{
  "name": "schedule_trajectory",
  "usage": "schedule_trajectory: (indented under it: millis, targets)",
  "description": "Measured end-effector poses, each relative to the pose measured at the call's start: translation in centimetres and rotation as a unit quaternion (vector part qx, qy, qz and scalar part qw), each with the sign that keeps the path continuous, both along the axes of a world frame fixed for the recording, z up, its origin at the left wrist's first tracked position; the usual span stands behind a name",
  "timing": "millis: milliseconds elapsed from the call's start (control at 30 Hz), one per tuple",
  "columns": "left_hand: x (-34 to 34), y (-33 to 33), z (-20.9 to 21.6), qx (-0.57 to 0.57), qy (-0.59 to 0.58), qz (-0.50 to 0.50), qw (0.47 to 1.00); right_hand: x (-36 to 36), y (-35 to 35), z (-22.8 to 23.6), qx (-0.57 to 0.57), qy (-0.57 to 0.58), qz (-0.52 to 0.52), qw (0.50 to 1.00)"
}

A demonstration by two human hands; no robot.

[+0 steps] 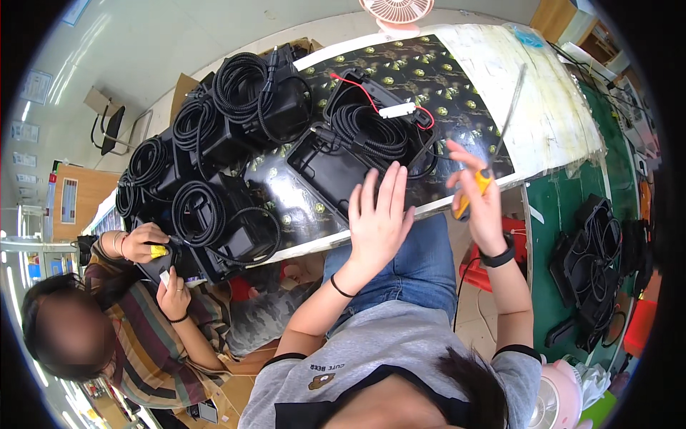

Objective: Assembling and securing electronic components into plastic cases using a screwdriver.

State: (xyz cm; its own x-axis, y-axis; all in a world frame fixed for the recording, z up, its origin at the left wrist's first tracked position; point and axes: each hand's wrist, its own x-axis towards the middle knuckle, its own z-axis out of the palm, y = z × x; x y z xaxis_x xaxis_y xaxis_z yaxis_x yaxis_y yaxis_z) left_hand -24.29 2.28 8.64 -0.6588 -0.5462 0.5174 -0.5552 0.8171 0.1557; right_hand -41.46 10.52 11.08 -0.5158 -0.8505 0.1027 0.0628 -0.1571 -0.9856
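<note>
My left hand is open, its fingers stretched out flat over the near right edge of an opened black plastic case. Whether the fingertips touch the case cannot be made out. In my right hand is a screwdriver with a yellow and black handle, its long thin shaft pointing up and away over the table. Behind my left hand, a coil of black corrugated cable lies across the far side of the case. A red wire with a white connector piece rests over the coil.
Several black cases with coiled cables crowd the table's left side. At the lower left a co-worker's hands hold something yellow. A pink fan stands at the far edge; more black parts lie on a green surface at right.
</note>
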Motion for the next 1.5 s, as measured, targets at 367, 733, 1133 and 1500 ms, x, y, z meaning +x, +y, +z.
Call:
schedule_trajectory:
  millis: [367, 733, 1133, 1500]
  targets:
    - [5.0, -2.8, 1.3, 0.116, -0.006, -0.116, 0.986, 7.8, 1.6, -1.1, -0.042, -0.102, 0.146, 0.983]
    - [5.3, -0.2, 3.6, 0.174, 0.174, -0.046, 0.968, 4.8, 4.6, -4.0, -0.009, -0.134, 0.003, 0.991]
    - [-0.6, -0.8, 2.2, 0.095, 0.079, 0.001, 0.992, 3.9, 3.4, -3.8, -0.029, -0.081, -0.144, 0.986]
    - [3.7, -3.9, 4.8, 0.239, -0.073, -0.339, 0.907, -2.6, 0.5, -3.6, 0.007, 0.103, -0.118, 0.988]
